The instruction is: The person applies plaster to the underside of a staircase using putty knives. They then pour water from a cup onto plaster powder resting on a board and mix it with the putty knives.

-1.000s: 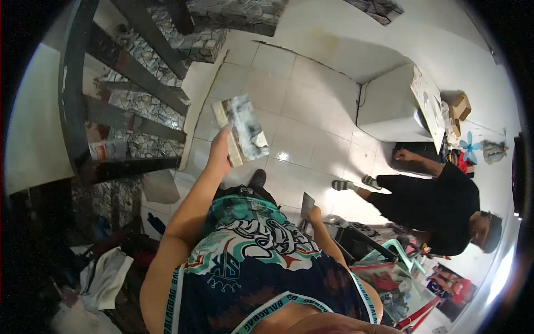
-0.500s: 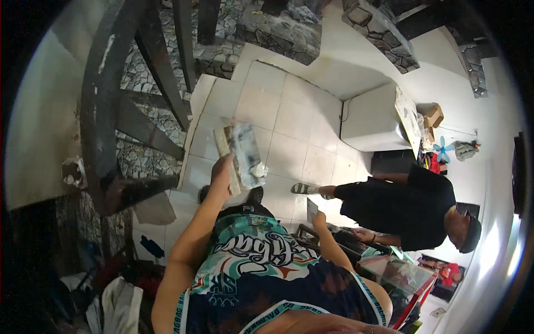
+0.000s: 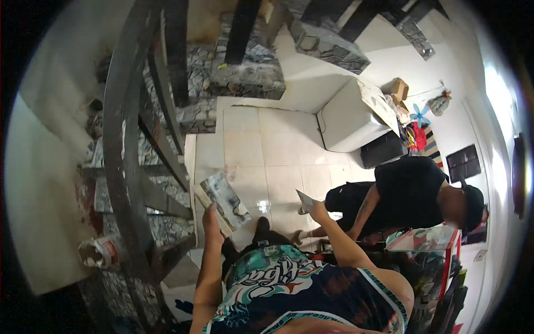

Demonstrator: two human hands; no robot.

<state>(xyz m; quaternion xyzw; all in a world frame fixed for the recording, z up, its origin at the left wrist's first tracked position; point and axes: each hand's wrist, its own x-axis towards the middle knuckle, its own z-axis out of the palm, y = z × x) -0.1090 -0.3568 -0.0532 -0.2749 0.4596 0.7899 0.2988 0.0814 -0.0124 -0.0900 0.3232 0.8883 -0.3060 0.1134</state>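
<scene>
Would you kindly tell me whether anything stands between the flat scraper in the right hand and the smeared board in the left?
Nothing visible does: only open air above the floor tiles shows between the flat scraper in the right hand and the smeared board in the left hand.

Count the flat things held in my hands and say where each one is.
2: a smeared rectangular board in the left hand, and a small grey blade in the right hand. Anything tucked behind them would be hidden.
</scene>
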